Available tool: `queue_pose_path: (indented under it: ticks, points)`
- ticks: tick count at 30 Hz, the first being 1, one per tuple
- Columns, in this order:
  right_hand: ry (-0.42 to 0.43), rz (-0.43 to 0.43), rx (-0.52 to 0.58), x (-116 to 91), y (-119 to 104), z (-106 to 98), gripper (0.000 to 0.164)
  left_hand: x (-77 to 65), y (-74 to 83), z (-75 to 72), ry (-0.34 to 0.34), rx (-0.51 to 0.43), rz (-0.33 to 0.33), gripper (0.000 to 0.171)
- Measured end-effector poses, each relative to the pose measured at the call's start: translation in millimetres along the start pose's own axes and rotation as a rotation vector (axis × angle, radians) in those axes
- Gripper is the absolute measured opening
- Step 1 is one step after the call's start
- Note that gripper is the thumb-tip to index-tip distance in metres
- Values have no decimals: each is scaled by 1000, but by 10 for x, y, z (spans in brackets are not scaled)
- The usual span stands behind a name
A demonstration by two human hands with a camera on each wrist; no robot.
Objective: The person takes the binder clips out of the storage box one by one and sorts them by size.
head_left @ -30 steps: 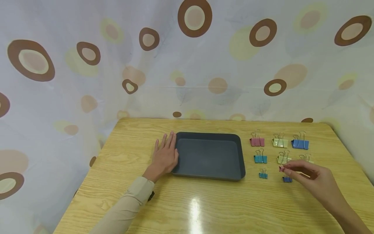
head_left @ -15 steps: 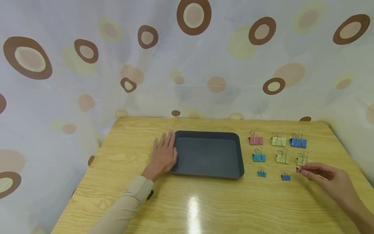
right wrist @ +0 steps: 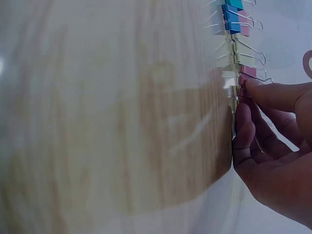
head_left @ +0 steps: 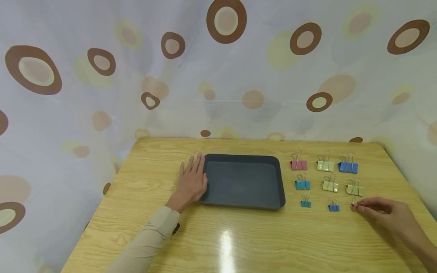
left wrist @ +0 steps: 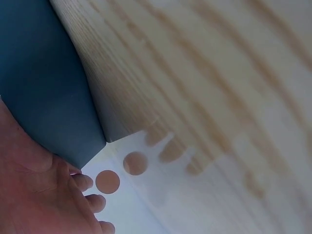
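My right hand [head_left: 389,216] pinches a small pink binder clip [head_left: 354,207] between thumb and fingertips, at the right end of the front row of clips. Fingertips cover part of that clip; it appears to be at the tabletop. Left of it sits a small blue binder clip [head_left: 334,208], then a small teal one [head_left: 305,203]. Straight-fingered, my left hand [head_left: 191,184] rests along the left edge of a dark grey tray [head_left: 282,185]. In the left wrist view the palm [left wrist: 39,195] lies beside the tray's wall [left wrist: 44,83].
Behind the front row stand a teal clip [head_left: 302,184] and two pale yellow clips, one being [head_left: 354,189] on the right. The back row has a large pink clip [head_left: 299,164], a pale yellow clip [head_left: 325,165] and a large blue clip [head_left: 348,167]. A patterned curtain hangs behind the table.
My right hand has carried the small pink clip rightward, past the small blue clip, then slightly toward the near side, in front of the right pale yellow clip. My left hand stays at the tray.
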State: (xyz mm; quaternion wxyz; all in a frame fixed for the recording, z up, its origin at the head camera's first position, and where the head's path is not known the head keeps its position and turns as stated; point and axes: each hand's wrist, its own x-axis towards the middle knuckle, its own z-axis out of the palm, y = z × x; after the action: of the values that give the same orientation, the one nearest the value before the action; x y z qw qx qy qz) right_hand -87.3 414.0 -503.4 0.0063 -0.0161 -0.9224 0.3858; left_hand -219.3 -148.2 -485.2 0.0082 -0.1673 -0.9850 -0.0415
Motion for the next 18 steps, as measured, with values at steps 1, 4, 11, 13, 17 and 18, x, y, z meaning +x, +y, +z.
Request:
queue_pose_path:
  ticks: [1,4,11,13,17,18]
  points:
    - [-4,2,-5,0,2,2,29,-4,2,2,-3,-2,1,63]
    - [0,-3,-27,4,-2,0,28,-8,9,4,-2,-11,5,63]
    - [10,-5,-57,-33,-20,11,29,-4,-6,11,5,6,13,62]
    - [14,-4,-55,-35,-10,3,31,5,-11,5,0,6,14,63]
    - [36,20,-52,-44,24,-30,40,37,-37,1,2,-17,23,63]
    - [46,30,-41,-51,28,-37,43,43,-46,9,3,-28,25,64]
